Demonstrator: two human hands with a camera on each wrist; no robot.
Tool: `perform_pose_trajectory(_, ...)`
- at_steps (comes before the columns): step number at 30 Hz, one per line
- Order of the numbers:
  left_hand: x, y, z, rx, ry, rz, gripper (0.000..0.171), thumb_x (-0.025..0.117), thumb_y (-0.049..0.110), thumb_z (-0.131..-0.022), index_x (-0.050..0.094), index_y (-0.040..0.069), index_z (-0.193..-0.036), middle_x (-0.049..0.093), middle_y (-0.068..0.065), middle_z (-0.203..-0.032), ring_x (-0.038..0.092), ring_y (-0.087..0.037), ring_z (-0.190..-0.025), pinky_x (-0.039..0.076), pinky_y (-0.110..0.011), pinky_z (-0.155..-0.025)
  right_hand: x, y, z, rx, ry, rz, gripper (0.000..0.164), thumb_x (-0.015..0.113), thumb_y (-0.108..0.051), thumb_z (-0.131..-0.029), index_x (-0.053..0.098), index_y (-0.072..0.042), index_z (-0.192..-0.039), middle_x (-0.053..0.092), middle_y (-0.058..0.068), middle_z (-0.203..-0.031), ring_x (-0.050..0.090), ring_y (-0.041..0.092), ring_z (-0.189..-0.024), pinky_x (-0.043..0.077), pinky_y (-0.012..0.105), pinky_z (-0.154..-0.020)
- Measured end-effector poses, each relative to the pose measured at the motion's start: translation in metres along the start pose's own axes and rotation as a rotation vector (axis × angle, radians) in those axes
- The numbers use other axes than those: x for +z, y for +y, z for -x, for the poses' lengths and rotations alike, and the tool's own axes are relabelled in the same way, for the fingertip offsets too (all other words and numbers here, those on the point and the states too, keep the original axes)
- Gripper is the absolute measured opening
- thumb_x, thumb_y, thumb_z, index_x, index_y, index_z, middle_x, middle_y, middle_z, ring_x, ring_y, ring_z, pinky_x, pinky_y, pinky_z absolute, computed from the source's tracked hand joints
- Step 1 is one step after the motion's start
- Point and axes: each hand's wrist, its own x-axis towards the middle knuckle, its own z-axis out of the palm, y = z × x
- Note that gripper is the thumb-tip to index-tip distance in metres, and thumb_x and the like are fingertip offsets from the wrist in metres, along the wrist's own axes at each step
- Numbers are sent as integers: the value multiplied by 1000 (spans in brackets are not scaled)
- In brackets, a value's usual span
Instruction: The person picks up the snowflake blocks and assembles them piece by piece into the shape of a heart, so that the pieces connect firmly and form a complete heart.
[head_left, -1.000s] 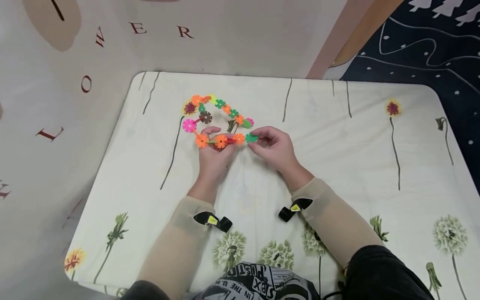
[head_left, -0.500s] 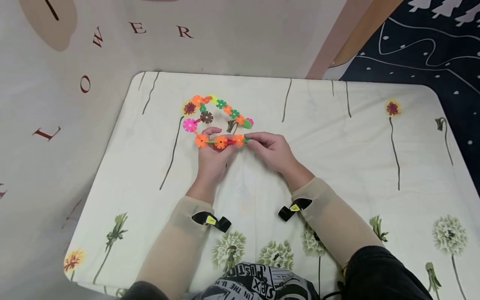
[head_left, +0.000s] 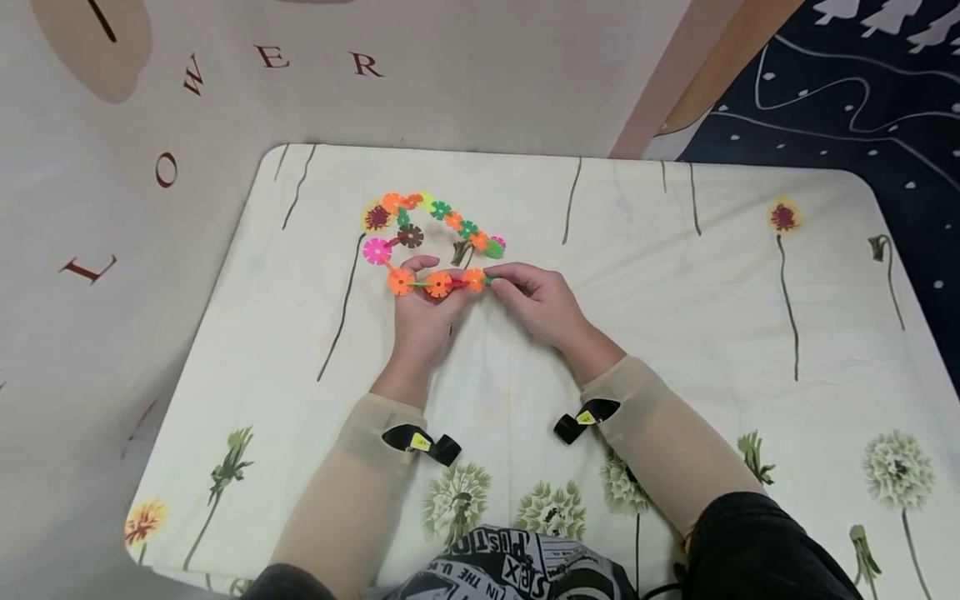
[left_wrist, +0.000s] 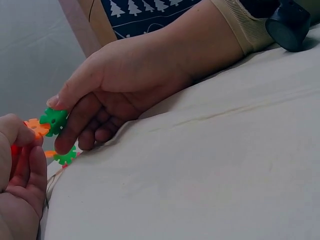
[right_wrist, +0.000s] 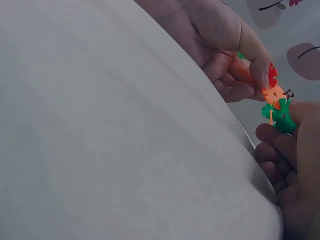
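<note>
A chain of colourful notched snowflake discs (head_left: 438, 284) curves in a loop of orange, pink, brown, yellow and green pieces. My left hand (head_left: 426, 325) grips its near stretch, thumb against the discs by the orange end disc (head_left: 473, 279). Between thumb and index finger, my right hand (head_left: 546, 304) pinches a green snowflake disc (left_wrist: 53, 121). That disc stands nearly edge-on in the head view, its edge meeting the orange disc (right_wrist: 274, 93) in the right wrist view. The chain's other end, a green disc (head_left: 494, 248) beside a pink one, lies just beyond my fingers.
The table wears a white cloth (head_left: 675, 317) printed with flowers and stems. A lettered wall (head_left: 480, 92) rises behind its far edge, with a dark patterned panel (head_left: 847, 100) at the right. Both wrists carry small black cameras (head_left: 576, 427).
The green disc in my right hand has turned from face-up to nearly edge-on and moved left against the orange disc. My left hand has hardly moved.
</note>
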Motion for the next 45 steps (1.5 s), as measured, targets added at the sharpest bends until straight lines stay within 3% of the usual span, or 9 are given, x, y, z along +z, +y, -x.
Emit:
perform_pose_trajectory(6,0,0,0,2,8,-8,55,80,-2,-94,42,16,-130,74,-16,-117,72,-28,-112,58,-36,-99,1,5,-2,-65,120,-36,35,70,-8,-102,66,1,-136,77,10,-103,68,20,-87,53,29,-80)
perform_pose_trajectory(11,1,-1,-1,-8,29,1,53,79,-3,-94,43,16,-128,75,-15,-116,72,-28,-113,58,-35,-100,2,6,-4,-32,255,-55,29,68,-9,-102,65,4,-129,73,12,-102,64,20,-88,51,26,-79)
perform_pose_trajectory(17,0,-2,-1,-10,30,-9,52,78,-3,-95,43,16,-128,75,-14,-116,71,-27,-114,57,-34,-100,-1,6,-6,-37,273,82,23,64,-4,-100,69,3,-121,72,13,-111,60,25,-95,48,33,-85)
perform_pose_trajectory(21,0,-1,-1,-7,23,-27,52,78,-2,-95,43,16,-128,75,-13,-116,72,-27,-113,57,-34,-101,-4,6,-8,6,193,273,41,60,-8,-98,63,-1,-139,66,13,-137,51,30,-127,41,42,-109)
perform_pose_trajectory(24,1,-1,-1,1,14,-26,52,77,-3,-95,43,17,-129,74,-13,-116,72,-28,-113,58,-34,-100,-4,5,-9,81,46,425,67,59,-20,-100,40,-9,-163,51,10,-161,28,30,-155,28,48,-125)
perform_pose_trajectory(30,1,0,-2,-10,28,-42,52,77,-3,-95,44,18,-129,74,-14,-116,71,-27,-114,57,-33,-101,-2,2,-10,129,-151,617,88,56,-39,-102,9,-20,-173,33,7,-172,8,29,-164,15,53,-129)
perform_pose_trajectory(36,2,1,-1,-31,49,-66,52,78,-2,-95,44,18,-129,74,-12,-116,71,-26,-115,56,-32,-102,-2,2,-10,83,-169,650,86,58,-39,-101,17,-15,-172,36,6,-171,19,34,-160,17,51,-129)
perform_pose_trajectory(41,2,1,-1,-3,50,-46,51,76,-5,-94,44,16,-128,74,-14,-115,71,-27,-114,56,-33,-102,-2,1,-8,59,-77,585,78,65,-33,-98,35,-7,-165,50,12,-159,33,36,-149,29,50,-123)
perform_pose_trajectory(45,2,1,0,1,48,-41,51,77,-5,-95,45,16,-128,74,-13,-115,71,-26,-114,56,-33,-102,-3,-1,-8,53,-65,573,81,68,-35,-95,36,-6,-164,48,13,-160,27,36,-153,25,53,-125)
